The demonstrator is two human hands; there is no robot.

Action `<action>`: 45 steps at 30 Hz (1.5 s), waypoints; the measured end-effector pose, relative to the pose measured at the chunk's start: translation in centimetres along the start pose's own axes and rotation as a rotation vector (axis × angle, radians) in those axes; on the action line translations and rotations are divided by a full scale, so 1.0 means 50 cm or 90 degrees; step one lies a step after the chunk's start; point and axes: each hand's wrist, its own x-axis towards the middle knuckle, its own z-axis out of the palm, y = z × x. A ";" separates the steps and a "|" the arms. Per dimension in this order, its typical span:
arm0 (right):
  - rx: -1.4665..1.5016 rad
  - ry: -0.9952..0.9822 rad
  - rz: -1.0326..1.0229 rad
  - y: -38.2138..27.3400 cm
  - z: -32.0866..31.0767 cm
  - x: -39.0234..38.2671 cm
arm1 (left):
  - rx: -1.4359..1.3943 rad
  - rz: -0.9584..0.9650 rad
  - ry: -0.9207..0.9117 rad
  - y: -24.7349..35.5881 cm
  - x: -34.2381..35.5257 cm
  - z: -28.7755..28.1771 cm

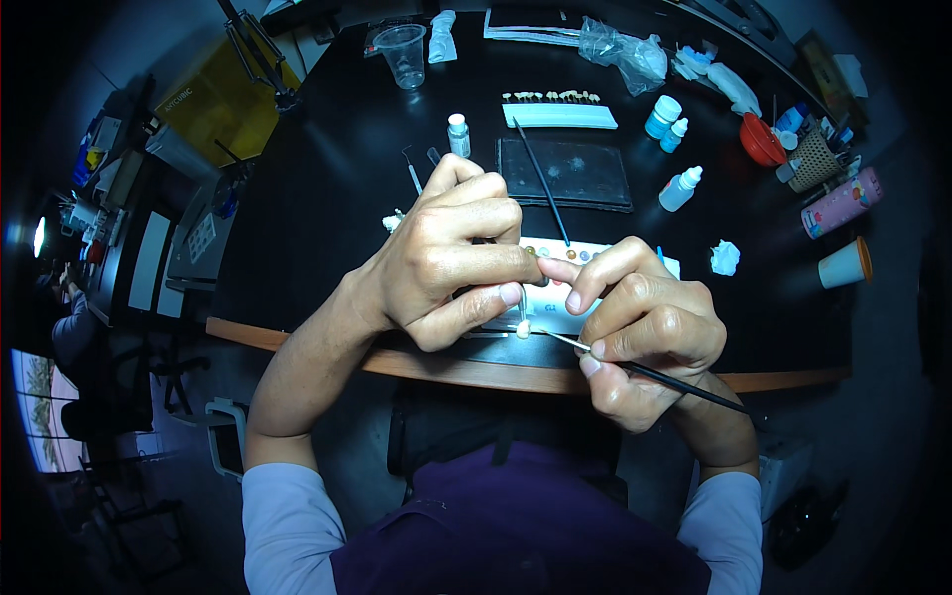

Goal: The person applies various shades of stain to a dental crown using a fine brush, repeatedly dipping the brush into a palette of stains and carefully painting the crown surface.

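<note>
Near the table's front edge, my left hand (pixel 446 258) is closed around a slim metal holder (pixel 523 302), mostly hidden by the fingers. At the holder's lower end sits a small whitish tooth crown (pixel 524 328). My right hand (pixel 654 332) pinches a fine brush (pixel 662 378) with a black handle. The brush tip points left at the crown, close beside it; whether they touch I cannot tell. The right index finger rests against the left fingers. Beneath both hands lies a white palette (pixel 563 322) with small coloured dots along its top.
Behind the hands lie a dark flat slab (pixel 585 178), a second brush (pixel 540 183) and a white stand (pixel 560 116) with several tooth-shaped pieces. Small bottles (pixel 680 188), crumpled tissue (pixel 725 258), a paper cup (pixel 845 265) and a red bowl (pixel 761 141) stand to the right. A plastic cup (pixel 404 59) is far left.
</note>
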 end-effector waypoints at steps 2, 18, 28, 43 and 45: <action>-0.009 0.036 -0.018 0.002 -0.001 0.003 | 0.020 -0.008 -0.006 0.001 0.007 -0.002; -0.260 0.125 0.004 0.027 -0.035 -0.014 | 0.344 -0.221 0.117 0.013 0.017 0.016; -0.245 0.084 -0.027 0.024 -0.015 0.006 | 0.350 -0.242 0.110 0.020 0.016 0.013; -0.259 0.058 -0.006 0.017 0.002 0.006 | 0.335 -0.225 0.117 0.022 0.014 0.025; -0.258 0.051 0.000 0.014 -0.002 0.005 | 0.332 -0.231 0.117 0.023 0.012 0.026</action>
